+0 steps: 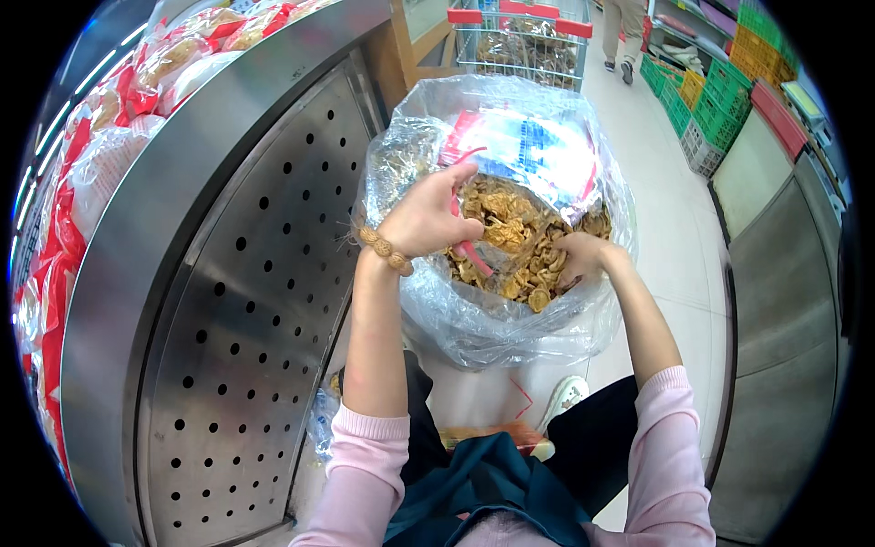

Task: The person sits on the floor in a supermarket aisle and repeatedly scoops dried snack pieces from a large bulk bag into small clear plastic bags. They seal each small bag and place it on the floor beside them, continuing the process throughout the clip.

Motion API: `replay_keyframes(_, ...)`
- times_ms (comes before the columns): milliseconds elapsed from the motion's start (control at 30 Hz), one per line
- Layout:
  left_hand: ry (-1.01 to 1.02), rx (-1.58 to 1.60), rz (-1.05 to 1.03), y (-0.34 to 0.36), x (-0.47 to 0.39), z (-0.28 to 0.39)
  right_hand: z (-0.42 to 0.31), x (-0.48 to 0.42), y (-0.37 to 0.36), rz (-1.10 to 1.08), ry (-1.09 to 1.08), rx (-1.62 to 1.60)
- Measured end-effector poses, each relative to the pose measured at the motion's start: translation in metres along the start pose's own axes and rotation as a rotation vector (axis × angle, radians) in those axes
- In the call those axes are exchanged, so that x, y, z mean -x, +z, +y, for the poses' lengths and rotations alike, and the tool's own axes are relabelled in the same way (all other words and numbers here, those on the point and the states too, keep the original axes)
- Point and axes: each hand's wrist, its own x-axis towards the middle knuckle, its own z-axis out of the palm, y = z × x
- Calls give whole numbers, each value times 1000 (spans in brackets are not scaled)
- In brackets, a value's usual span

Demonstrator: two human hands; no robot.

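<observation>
A large clear plastic bag (506, 335) stands open on the floor before me, holding dried brown pieces that look like sliced mushrooms (540, 273). My left hand (434, 215), with a beaded bracelet at the wrist, is over the bag's left side, holding a red tie strip (475, 258) between thumb and fingers. My right hand (584, 256) reaches into the dried pieces at the right; its fingertips are partly hidden among them, so its grip is unclear. A printed plastic packet (533, 147) with red edges and glare lies at the bag's far side.
A perforated steel panel (273, 273) of a display case rises on the left, with red-and-white packaged goods (102, 157) above. Behind the bag stands a shopping cart (519, 41). Green crates (724, 96) line the right side, near a walking person (623, 34). A red strip (523, 398) lies on the floor.
</observation>
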Motion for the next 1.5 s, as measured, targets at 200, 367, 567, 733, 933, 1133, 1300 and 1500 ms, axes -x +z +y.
replay_keyframes(200, 12, 30, 13, 4, -1, -3, -36, 56, -87, 305, -178, -347)
replay_keyframes(367, 27, 32, -11, 6, -3, -2, -93, 85, -110, 453, -512, -766)
replay_keyframes(567, 136, 141, 60, 12, -8, -5, -115, 62, -96, 850, -451, -238)
replay_keyframes(733, -33, 139, -20, 3, -2, 4, -122, 73, -106, 718, -220, -197)
replay_keyframes(933, 21, 73, -11, 9, -3, 8, -134, 54, -81, 716, -440, -55)
replay_keyframes(1133, 116, -7, 82, 6, -7, -11, -121, 75, -104, 859, -378, -173)
replay_keyframes(1300, -17, 13, 14, 0, -2, -2, -101, 90, -108, 697, -83, -51)
replay_keyframes(1500, 60, 254, -48, 11, -2, 7, -134, 63, -83, 750, -467, -93)
